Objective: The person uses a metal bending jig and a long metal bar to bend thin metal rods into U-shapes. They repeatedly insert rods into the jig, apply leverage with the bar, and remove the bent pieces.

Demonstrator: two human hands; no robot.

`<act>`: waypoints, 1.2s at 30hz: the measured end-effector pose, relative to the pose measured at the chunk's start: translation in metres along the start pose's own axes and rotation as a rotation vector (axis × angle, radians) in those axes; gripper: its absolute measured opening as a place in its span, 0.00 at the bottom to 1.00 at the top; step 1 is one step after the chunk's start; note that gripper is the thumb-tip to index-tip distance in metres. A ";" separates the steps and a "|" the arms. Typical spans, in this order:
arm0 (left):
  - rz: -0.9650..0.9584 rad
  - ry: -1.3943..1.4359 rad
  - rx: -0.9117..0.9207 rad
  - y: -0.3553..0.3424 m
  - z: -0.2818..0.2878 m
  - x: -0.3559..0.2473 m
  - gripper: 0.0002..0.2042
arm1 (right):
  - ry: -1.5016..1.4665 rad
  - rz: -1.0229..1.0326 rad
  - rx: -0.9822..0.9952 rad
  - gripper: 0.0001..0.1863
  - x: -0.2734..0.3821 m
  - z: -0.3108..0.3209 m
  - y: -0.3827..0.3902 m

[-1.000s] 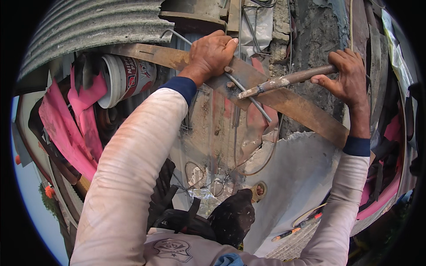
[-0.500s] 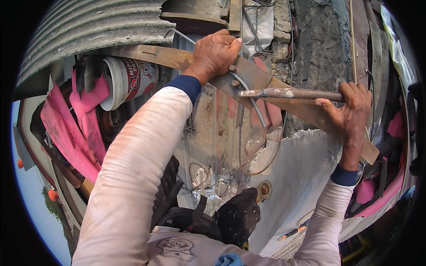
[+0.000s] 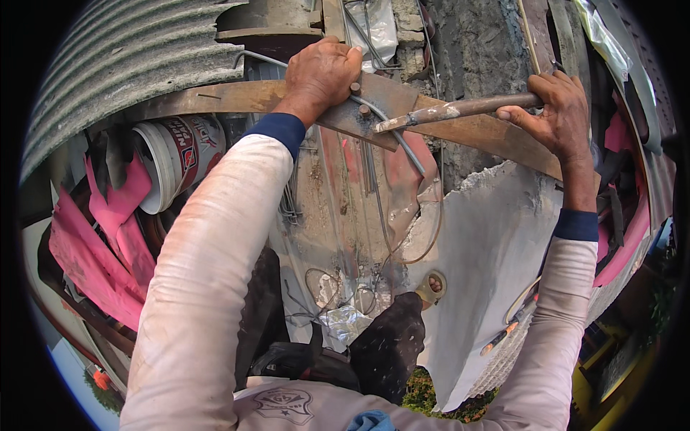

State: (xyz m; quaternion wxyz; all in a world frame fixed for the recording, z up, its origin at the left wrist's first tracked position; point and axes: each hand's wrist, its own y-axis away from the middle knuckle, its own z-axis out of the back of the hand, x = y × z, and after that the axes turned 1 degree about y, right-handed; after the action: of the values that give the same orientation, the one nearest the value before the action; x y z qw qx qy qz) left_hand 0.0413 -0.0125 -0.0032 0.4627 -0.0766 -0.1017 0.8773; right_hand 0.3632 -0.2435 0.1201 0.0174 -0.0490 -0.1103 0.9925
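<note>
My left hand [image 3: 322, 75] is closed on a grey steel rod [image 3: 408, 149], pressing it on a long brown board [image 3: 481, 144]. The rod curves past two short metal pegs [image 3: 364, 110] on the board, with one end poking out beyond my hand at upper left and the other slanting down to the right. My right hand [image 3: 559, 115] grips a long, paint-spotted brown metal bar [image 3: 467, 107] whose far end touches the rod beside the lower peg. The board lies across a rough, dirty roof surface [image 3: 327, 208].
Corrugated grey roofing [image 3: 108, 65] fills the upper left, above a white paint bucket [image 3: 162, 161] and pink sheeting [image 3: 97, 266]. Concrete [image 3: 467, 54], loose wire and rods lie ahead. A bare pale sheet [image 3: 481, 244] holds an orange-handled tool [image 3: 496, 337]. A sandalled foot [image 3: 433, 285] shows below.
The rod, straight a second ago, now has a bend at the pegs. My right hand dropped with the bar, then came back up. The whole scene has shifted somewhat in view.
</note>
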 end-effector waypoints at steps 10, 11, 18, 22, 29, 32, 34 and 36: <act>0.320 0.360 -0.013 0.000 0.002 -0.008 0.18 | -0.066 0.029 -0.001 0.42 0.000 -0.009 -0.003; 0.299 0.328 0.012 0.000 0.001 -0.006 0.17 | -0.103 -0.005 0.063 0.42 -0.003 -0.009 -0.005; 0.111 0.132 0.022 -0.002 -0.002 -0.001 0.15 | -0.125 -0.055 0.115 0.40 -0.006 -0.011 0.004; 0.192 0.232 -0.010 -0.002 -0.002 -0.003 0.16 | -0.105 -0.077 0.010 0.40 0.006 -0.023 0.022; 0.325 0.323 0.128 -0.006 0.004 -0.003 0.20 | -0.089 -0.259 -0.032 0.42 0.046 -0.019 0.069; 0.319 0.319 0.136 -0.005 0.006 -0.003 0.20 | -0.097 -0.337 -0.108 0.41 0.071 -0.020 0.094; 0.279 0.324 0.125 -0.007 0.004 -0.001 0.21 | -0.046 -0.433 -0.075 0.41 0.093 -0.018 0.110; 0.199 0.265 0.132 -0.007 0.003 0.002 0.21 | -0.045 -0.524 -0.090 0.42 0.119 -0.018 0.122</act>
State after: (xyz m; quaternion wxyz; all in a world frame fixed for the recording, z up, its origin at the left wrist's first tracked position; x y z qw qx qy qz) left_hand 0.0451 -0.0074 0.0012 0.3870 -0.1707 0.0262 0.9058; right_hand 0.2437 -0.3533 0.0646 0.2690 0.0025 -0.1636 0.9492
